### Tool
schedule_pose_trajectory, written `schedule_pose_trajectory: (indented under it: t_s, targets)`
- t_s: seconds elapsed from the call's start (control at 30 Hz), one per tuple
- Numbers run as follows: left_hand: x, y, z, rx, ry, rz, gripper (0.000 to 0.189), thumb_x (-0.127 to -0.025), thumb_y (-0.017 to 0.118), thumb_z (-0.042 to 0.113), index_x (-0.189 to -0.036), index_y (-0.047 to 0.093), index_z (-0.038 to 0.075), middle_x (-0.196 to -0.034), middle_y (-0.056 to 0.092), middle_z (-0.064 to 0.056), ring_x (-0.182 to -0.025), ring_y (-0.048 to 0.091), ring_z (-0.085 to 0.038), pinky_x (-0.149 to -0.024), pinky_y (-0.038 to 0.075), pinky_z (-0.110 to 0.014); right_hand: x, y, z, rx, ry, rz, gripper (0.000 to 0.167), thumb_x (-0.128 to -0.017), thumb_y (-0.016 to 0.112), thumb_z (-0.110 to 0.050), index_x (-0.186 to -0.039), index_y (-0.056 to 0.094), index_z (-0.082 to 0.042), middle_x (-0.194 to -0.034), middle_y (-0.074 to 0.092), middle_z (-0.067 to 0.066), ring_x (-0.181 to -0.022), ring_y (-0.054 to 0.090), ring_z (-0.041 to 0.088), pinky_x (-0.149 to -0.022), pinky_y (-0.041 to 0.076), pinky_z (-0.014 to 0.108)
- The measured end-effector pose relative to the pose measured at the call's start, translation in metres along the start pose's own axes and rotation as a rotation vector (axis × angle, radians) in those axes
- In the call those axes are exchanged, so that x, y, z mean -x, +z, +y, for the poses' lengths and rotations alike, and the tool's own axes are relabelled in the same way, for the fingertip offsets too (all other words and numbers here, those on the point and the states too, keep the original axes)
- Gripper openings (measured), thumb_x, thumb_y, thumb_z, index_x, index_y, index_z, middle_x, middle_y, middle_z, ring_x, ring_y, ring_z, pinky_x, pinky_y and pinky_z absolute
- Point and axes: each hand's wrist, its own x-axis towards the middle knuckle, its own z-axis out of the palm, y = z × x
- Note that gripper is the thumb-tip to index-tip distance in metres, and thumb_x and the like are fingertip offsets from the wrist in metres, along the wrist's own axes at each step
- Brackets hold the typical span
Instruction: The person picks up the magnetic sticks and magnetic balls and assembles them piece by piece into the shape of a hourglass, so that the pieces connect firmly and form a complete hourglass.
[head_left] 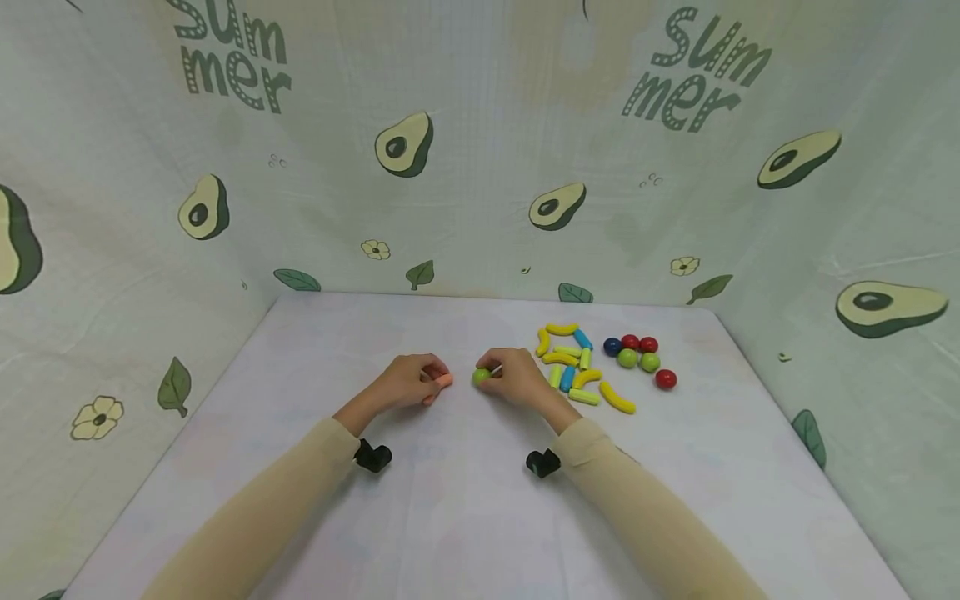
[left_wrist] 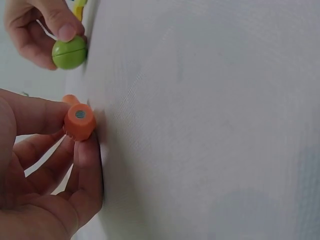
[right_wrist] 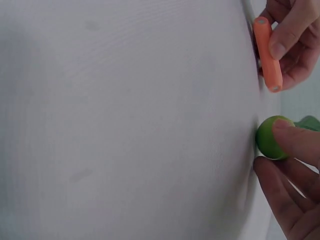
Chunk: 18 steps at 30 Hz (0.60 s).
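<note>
My left hand [head_left: 409,382] pinches an orange magnetic stick [right_wrist: 269,57] between thumb and fingers, low over the table. In the left wrist view, a small metal disc shows in the end of the stick [left_wrist: 80,122]. A short way to the right, my right hand [head_left: 517,382] pinches a green ball [head_left: 481,377] with thumb and fingertips. A seam runs round the ball [left_wrist: 69,52] in the left wrist view. Stick and ball are apart, with a narrow gap of table between them.
Right of my right hand lie curved yellow pieces [head_left: 617,397], straight yellow-green sticks [head_left: 584,397] and blue sticks [head_left: 567,379]. Beyond them are red balls [head_left: 666,379], green balls [head_left: 627,358] and a dark blue ball [head_left: 612,347]. Patterned cloth [head_left: 480,208] walls the white table [head_left: 465,517].
</note>
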Motion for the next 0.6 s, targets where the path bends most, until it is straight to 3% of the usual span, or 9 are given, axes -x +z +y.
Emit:
schedule_pose_trajectory:
  t_s: [0.3,0.6]
  targets:
    - [-0.002,0.002,-0.004,0.003,0.017,0.016,0.027,-0.095,0.068,0.01,-0.121,0.071,0.012,-0.107,0.071,-0.001,-0.081,0.066,-0.012,-0.08,0.053,-0.031,-0.01,0.011,-0.013,-0.017,-0.02,-0.016,0.023,-0.095,0.081,-0.011,-0.117,0.076,-0.008,-0.111,0.078,0.005,-0.101,0.073,0.02,-0.092,0.061,0.037]
    - [-0.002,0.004,-0.004,0.026,0.011,0.019,0.023,-0.097,0.069,0.011,-0.121,0.071,0.011,-0.107,0.071,-0.002,-0.078,0.065,-0.012,-0.076,0.051,-0.029,-0.015,0.017,-0.018,0.016,-0.027,-0.015,0.023,-0.095,0.081,-0.011,-0.117,0.076,-0.006,-0.107,0.076,0.006,-0.096,0.067,0.018,-0.089,0.059,0.037]
